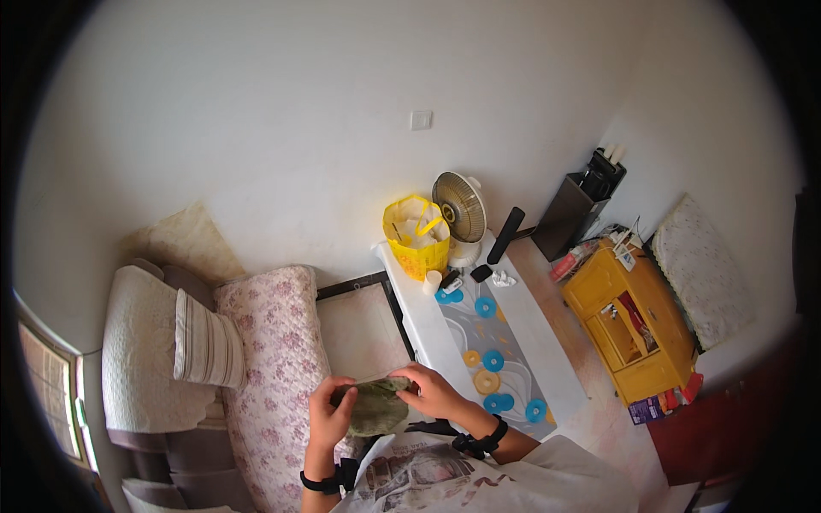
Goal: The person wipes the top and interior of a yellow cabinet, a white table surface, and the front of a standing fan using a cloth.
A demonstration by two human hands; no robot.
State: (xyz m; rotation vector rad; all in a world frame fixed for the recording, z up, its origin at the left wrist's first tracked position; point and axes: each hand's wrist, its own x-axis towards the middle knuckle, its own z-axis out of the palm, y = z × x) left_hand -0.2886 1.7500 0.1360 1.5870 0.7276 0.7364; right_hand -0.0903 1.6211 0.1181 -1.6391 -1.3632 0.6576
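Note:
Between my two hands, close to my body, hangs a greenish-brown cloth-like piece (378,405); I cannot tell exactly what it is. My left hand (331,410) pinches its upper left edge between thumb and fingers. The upper right edge is gripped by my right hand (428,391), with the fingertips partly folded over it. The piece hangs down towards the printed white shirt (436,471). Black straps with small devices are worn on both wrists.
A sofa with a floral quilted cover (276,346) and striped cushion (208,340) is at left. On the long table (539,333) are a yellow bag (420,256), a round fan heater (460,208) and a white cup (431,283). A yellow wooden cabinet (593,282) stands right.

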